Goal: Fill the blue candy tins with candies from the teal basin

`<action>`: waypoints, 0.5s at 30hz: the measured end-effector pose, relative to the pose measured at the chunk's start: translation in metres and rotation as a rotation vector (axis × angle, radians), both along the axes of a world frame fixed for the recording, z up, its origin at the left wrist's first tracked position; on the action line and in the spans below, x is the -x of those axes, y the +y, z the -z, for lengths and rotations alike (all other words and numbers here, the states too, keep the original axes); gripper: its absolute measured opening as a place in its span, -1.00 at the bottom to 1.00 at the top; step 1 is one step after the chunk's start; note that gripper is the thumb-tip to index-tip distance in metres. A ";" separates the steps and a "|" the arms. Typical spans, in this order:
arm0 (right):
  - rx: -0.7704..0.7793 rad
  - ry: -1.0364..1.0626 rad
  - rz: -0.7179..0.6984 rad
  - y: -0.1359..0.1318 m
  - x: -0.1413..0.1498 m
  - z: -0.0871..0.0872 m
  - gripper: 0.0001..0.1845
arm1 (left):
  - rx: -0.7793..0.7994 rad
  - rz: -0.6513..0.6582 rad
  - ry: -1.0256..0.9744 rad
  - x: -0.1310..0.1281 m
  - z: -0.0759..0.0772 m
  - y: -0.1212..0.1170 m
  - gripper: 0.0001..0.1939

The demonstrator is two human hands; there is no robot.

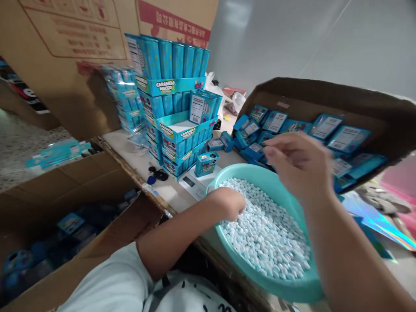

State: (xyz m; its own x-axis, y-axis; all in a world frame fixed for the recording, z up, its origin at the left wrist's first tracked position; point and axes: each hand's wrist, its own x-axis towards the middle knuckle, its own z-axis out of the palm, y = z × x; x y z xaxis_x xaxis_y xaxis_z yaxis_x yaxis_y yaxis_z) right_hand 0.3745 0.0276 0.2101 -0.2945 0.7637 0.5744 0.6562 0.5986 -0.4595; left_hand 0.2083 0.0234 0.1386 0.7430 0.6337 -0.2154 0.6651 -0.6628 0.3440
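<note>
A turquoise basin holds a heap of small pale blue and white candies. Down in these candies at the basin's near left side is my left hand, its fingers curled and partly hidden. My right hand is raised over the far right rim, thumb and fingers drawn together; whatever they pinch is hidden and slightly blurred. Just behind the basin, one small blue candy box stands upright on a flat white scale. Several more blue boxes lie in a tilted carton behind my right hand.
Stacked display trays of blue boxes rise at the back left, beside plastic-wrapped packs. Keys lie near the table edge. A large open carton with blue boxes inside stands at left below the table. The dark-lined carton borders the right.
</note>
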 end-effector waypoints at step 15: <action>0.476 -0.319 0.017 0.068 -0.010 0.073 -0.73 | -0.048 -0.049 -0.174 0.012 0.000 -0.005 -0.66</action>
